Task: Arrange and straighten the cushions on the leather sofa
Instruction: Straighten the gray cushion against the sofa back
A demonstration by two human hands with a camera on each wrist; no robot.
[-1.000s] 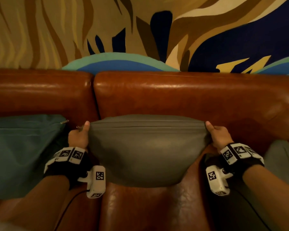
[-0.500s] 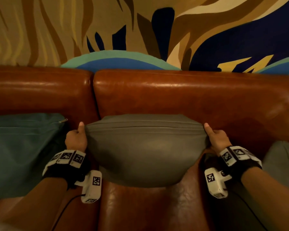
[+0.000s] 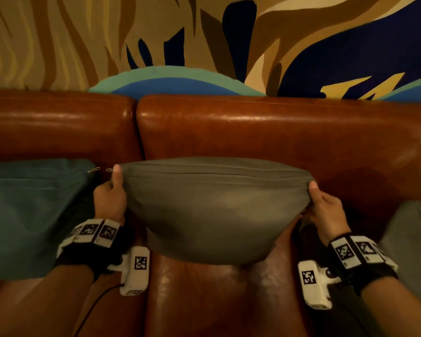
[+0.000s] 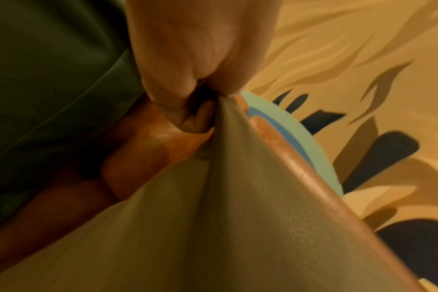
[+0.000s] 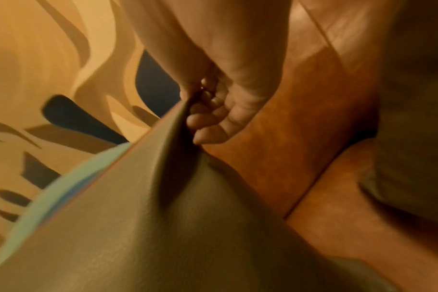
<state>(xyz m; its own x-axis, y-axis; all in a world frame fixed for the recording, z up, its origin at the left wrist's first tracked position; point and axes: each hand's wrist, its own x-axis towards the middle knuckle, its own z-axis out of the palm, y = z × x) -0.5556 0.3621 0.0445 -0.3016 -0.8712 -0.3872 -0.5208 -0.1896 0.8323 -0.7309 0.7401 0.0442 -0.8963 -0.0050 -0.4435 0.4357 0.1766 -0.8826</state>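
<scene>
A grey cushion stands upright on the brown leather sofa, its top edge against the backrest. My left hand pinches its top left corner, thumb up along the seam. My right hand pinches the top right corner. In the left wrist view the curled fingers bunch the grey cushion fabric into a point. The right wrist view shows my fingers curled behind the grey cushion corner.
A teal cushion with a metal zip pull leans at the left, close to my left hand. Another grey cushion lies at the right edge. Behind the sofa is a patterned wall.
Both hands have lifted the grey cushion's top corners slightly and pulled them outward; the top edge now sits higher against the backrest and the cushion looks stretched wider.
</scene>
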